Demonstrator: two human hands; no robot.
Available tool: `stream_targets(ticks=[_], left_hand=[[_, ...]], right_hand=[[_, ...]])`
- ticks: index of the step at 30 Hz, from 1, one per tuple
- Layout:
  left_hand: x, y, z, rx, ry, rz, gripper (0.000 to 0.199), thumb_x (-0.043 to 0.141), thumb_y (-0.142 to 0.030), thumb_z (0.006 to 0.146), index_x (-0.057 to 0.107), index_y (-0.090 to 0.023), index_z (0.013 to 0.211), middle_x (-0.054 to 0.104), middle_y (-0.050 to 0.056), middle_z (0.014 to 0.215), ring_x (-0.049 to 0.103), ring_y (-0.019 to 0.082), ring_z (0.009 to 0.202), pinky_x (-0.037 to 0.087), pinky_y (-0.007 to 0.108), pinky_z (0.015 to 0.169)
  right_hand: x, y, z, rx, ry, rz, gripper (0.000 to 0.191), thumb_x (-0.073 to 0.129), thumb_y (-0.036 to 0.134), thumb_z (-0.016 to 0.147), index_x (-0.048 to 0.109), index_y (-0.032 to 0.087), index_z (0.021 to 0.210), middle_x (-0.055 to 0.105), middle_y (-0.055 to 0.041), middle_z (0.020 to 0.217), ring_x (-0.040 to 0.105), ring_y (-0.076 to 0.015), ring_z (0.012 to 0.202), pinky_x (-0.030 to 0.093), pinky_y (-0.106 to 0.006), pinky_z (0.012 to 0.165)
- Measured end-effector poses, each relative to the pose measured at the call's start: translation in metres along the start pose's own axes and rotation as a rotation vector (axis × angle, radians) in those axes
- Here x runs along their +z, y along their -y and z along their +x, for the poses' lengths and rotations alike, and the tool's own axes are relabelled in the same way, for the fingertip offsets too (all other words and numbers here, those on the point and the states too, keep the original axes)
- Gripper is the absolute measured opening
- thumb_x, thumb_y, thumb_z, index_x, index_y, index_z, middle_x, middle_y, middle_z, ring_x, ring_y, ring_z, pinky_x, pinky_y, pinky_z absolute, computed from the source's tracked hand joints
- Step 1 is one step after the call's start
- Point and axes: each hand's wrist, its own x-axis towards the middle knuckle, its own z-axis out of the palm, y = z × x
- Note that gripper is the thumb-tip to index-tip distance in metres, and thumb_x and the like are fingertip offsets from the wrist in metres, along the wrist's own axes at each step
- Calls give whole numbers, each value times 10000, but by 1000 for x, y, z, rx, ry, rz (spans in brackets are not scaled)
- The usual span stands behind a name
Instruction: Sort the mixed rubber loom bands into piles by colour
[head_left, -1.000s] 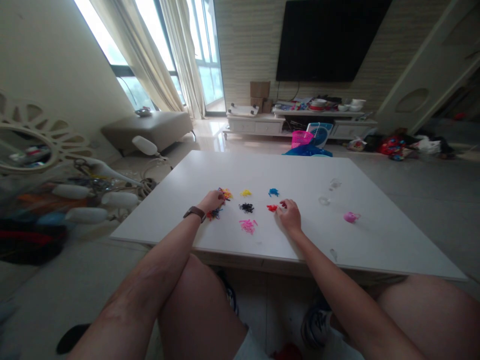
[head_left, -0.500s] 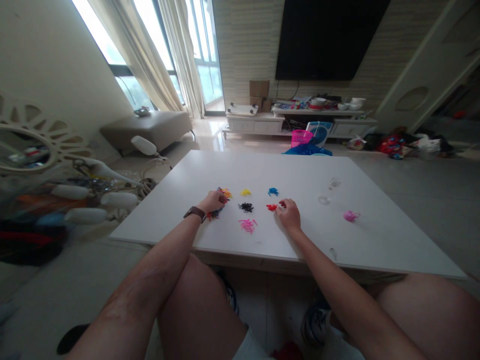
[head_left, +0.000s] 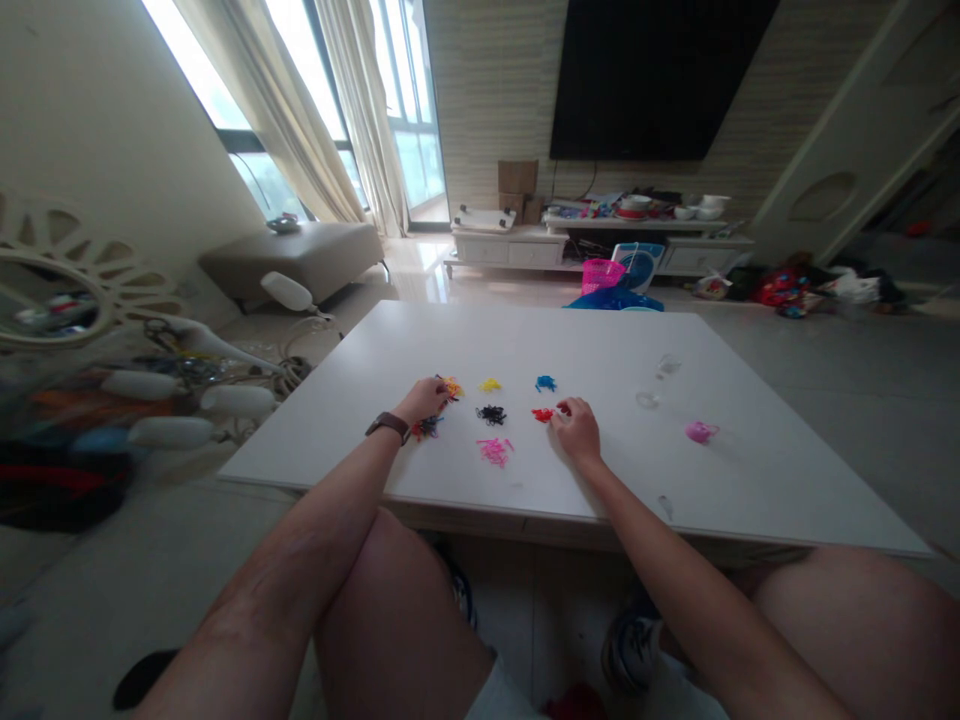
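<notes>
My left hand [head_left: 424, 399], with a brown watch on its wrist, is at a mixed-colour pile [head_left: 452, 388] on the white table [head_left: 600, 350]. Its fingers are bent together; whether they pinch a piece is too small to tell. Nearer me lies a second mixed, dark pile [head_left: 427, 428]. My right hand [head_left: 577, 428] rests beside a red pile [head_left: 542, 415], fingers curled at its right edge. Between the hands are yellow [head_left: 490, 384], black [head_left: 491, 415] and pink [head_left: 495, 452] piles of small bands. A blue pile [head_left: 546, 383] lies beyond the red one.
On the table's right side are a pink item [head_left: 699, 432] and clear pieces [head_left: 648, 400], [head_left: 666, 507]. Past the far edge stand a pink basket [head_left: 603, 275] and a low white cabinet [head_left: 510, 250]. White lamp-like parts [head_left: 238, 401] stand left of the table.
My left hand has shifted very slightly left at the mixed pile. My right hand stays beside the red pile.
</notes>
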Motion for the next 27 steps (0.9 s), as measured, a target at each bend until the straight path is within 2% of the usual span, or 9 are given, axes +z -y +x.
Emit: stream_targets(ticks=[5,10,17,22,27], left_hand=[[-6,-8,-5,14,-17,-38,203,556,-286,797,689,-158,712,665,50,680,547,164,649,416,258,648],[-3,-2,-4,43,-30,-74,182,589,-294,778,695,-153,738,657,37,670,542,152,628,410,259,624],[0,0,-1,9,-32,-325,231,647,-355,734,704,-147,816,717,54,754,623,157,672,464,252,614],[2,-8,-1,37,24,-407,215,672,-316,707,720,-143,826,743,70,808,661,172,728,508,267,659],[15,-15,5,113,86,-420,181,698,-273,699,736,-146,821,761,77,832,694,185,794,531,286,743]], right_hand=[[0,0,1,0,10,7,45,555,218,781,571,228,822,601,-47,864,545,-229,879,436,-345,811],[0,-1,1,-2,4,6,42,555,214,781,569,230,817,601,-49,866,546,-229,876,438,-344,807],[0,0,0,0,9,-2,42,545,218,788,569,227,820,604,-56,871,546,-234,879,443,-347,815],[-1,0,0,-7,6,-11,49,549,210,780,568,228,822,601,-51,866,548,-231,875,441,-341,812],[0,-1,1,-12,6,-18,40,553,210,783,570,223,818,601,-49,859,546,-227,869,434,-337,804]])
